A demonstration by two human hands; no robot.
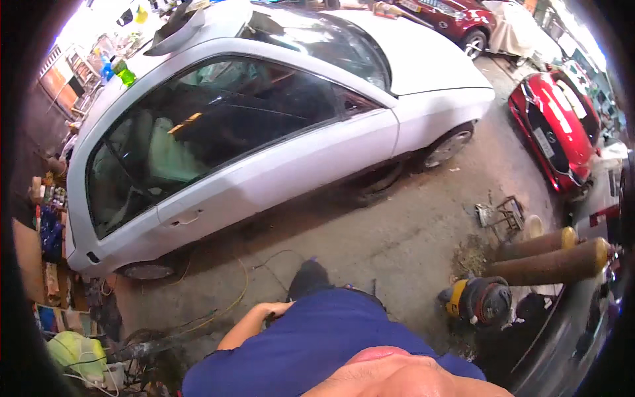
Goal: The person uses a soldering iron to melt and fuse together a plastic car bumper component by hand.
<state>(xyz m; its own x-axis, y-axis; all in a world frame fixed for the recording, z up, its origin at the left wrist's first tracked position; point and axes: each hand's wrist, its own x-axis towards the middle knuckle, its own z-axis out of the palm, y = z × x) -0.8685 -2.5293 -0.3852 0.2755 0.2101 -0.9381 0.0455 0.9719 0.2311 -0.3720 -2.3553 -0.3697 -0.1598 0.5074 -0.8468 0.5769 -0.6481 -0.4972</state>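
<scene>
My left hand hangs beside my waist, against the blue shirt. Its fingers are mostly hidden by the shirt and hip, and a small dark patch shows under it, too unclear to name. My right hand is out of sight. Nearest to me stands a white car, its side windows closed and its door handle toward me. On its roof lies a curved grey panel, and a green bottle shows at the car's far left edge.
A yellow cable trails over the concrete floor. To the right are brown gas cylinders, a yellow-and-black drum-shaped machine and a small metal frame. A red car stands beyond, with cluttered shelves at left.
</scene>
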